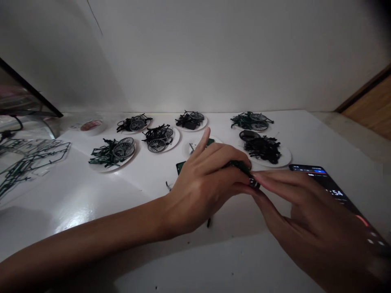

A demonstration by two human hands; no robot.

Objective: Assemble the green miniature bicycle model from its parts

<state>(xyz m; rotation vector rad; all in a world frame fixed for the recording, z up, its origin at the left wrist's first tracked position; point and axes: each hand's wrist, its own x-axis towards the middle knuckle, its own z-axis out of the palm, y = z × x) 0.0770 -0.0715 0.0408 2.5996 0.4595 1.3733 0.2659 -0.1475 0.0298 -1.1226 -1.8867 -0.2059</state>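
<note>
My left hand (207,183) reaches across the white table (91,195) with its fingers curled round a small dark green model part (241,167); the index finger sticks up. My right hand (305,219) comes in from the lower right and pinches the same part at its near end (254,182) with thumb and fingertips. More of the green part (181,167) pokes out behind the left hand. A small dark bit (209,222) lies on the table under the left wrist.
Several white paper plates hold black and dark green model pieces and spoked wheels (124,149), (157,140), (191,120), (252,121), (264,149). A phone (332,191) with a lit screen lies at the right. Plastic part frames (27,156) lie at the left beside a dark-edged panel (27,99).
</note>
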